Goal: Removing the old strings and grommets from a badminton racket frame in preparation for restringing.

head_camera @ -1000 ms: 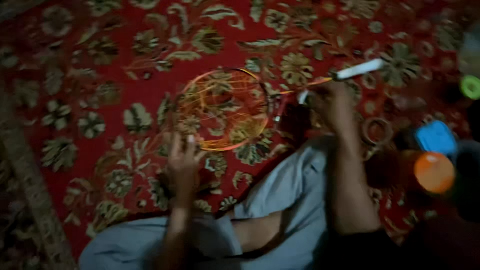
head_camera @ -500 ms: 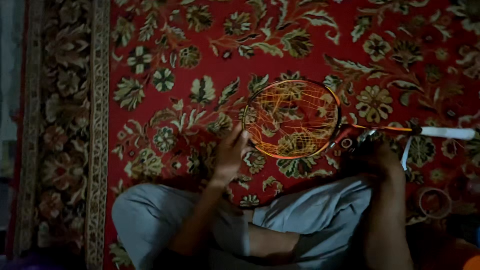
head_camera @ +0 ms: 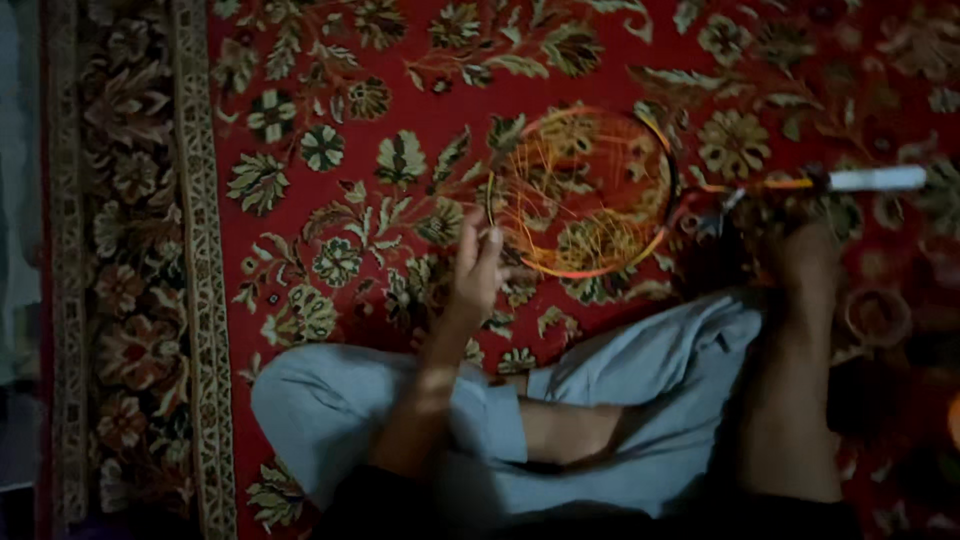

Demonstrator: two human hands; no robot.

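Matt woven carpet [head_camera: 330, 90], soft light cloth trousers [head_camera: 640, 400], glossy racket [head_camera: 585, 190] frame with thin taut strings.

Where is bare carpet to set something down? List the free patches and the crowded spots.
Free: the red carpet beyond the racket, up to the top edge, and the strip between the left hand and the patterned border. Crowded: around the racket head, the right hand near its shaft, and the folded legs.

Plenty of open red carpet [head_camera: 330, 90] up top and out to the left, nothing sitting on it. Middle is blocked by the racket head [head_camera: 580, 190], with its shaft and white grip [head_camera: 875, 179] stretching off right. Crossed legs in grey trousers [head_camera: 640, 400] fill the near side. Dim clutter at far right, can't make out what.
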